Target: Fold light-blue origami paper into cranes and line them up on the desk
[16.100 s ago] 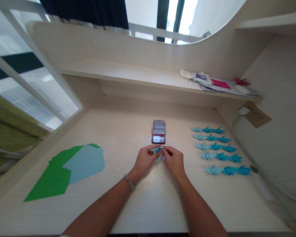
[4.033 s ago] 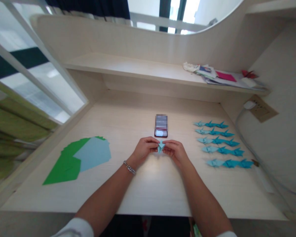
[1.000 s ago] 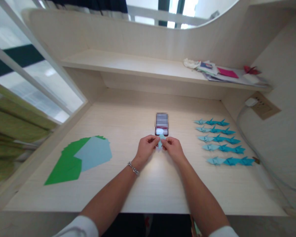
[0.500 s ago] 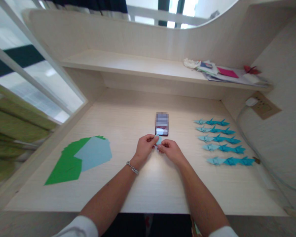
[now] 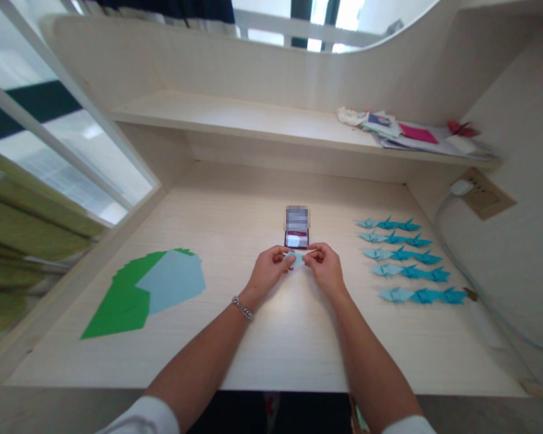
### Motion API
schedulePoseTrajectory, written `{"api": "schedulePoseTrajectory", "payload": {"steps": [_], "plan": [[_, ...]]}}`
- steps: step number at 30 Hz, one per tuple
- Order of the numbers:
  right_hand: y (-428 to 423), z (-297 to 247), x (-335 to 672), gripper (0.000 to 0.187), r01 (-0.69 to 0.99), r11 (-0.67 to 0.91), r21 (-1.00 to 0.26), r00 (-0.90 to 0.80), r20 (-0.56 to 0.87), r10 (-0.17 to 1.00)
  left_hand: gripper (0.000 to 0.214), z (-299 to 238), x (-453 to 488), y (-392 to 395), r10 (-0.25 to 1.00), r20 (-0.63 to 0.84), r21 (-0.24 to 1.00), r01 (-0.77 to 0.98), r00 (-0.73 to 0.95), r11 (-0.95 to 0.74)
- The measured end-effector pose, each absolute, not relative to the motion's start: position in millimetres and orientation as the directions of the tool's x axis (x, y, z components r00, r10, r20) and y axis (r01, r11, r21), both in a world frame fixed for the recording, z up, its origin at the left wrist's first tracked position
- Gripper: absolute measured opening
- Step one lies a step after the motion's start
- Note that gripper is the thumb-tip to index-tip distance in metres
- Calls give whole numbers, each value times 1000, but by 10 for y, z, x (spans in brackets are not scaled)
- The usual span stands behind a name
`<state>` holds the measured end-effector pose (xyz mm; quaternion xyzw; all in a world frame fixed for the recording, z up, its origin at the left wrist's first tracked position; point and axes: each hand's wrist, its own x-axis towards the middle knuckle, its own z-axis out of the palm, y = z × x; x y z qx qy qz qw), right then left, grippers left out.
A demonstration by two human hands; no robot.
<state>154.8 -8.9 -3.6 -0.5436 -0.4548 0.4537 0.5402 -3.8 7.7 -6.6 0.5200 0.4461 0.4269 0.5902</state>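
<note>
Between my hands, just above the desk, is a small light blue piece of folded paper [image 5: 297,260]. My left hand [image 5: 271,266] pinches its left side, and my right hand [image 5: 324,268] pinches the right side. Fingers hide much of the paper, so its exact fold cannot be made out. Right behind my fingertips lies a phone [image 5: 297,238] with its screen lit and partly blurred. Over on the right, folded blue paper cranes [image 5: 391,238] stand in several rows, going from pale to deeper blue.
Fanned green paper sheets [image 5: 122,304] and light blue paper sheets [image 5: 176,280] lie on the left of the desk. Above the back runs a shelf [image 5: 235,117] holding papers [image 5: 419,132]. A white cable [image 5: 438,211] hangs from the wall socket [image 5: 486,193] at right.
My right hand has shifted right and a little away from me, its fingers now at the paper's right side. The paper shows wider between my hands. My left hand has barely moved.
</note>
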Motion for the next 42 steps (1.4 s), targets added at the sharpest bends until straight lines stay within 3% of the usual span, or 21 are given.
{"api": "schedulePoseTrajectory", "payload": {"steps": [8,15,23,30,36,42], "plan": [[-93,-11,1535,45,-113,34,-993,143,17,990,35,-35,-40,73,979,-114,984,-116,171,135],[-104,-14,1522,33,-59,61,-996,201,48,978,32,-42,-31,66,970,-138,968,-180,198,175],[-98,14,1542,27,-171,84,-982,216,46,975,25,7,-7,5,906,-226,901,-277,358,334],[-108,7,1515,32,-173,113,-978,177,82,981,19,105,-18,-44,803,-229,754,-421,550,504],[-124,1,1474,25,-58,96,-994,219,81,972,15,46,-27,-25,850,-157,765,-483,503,427],[-140,-12,1451,21,48,74,-996,144,81,986,22,-51,-17,20,940,-84,886,-407,331,223]]}}
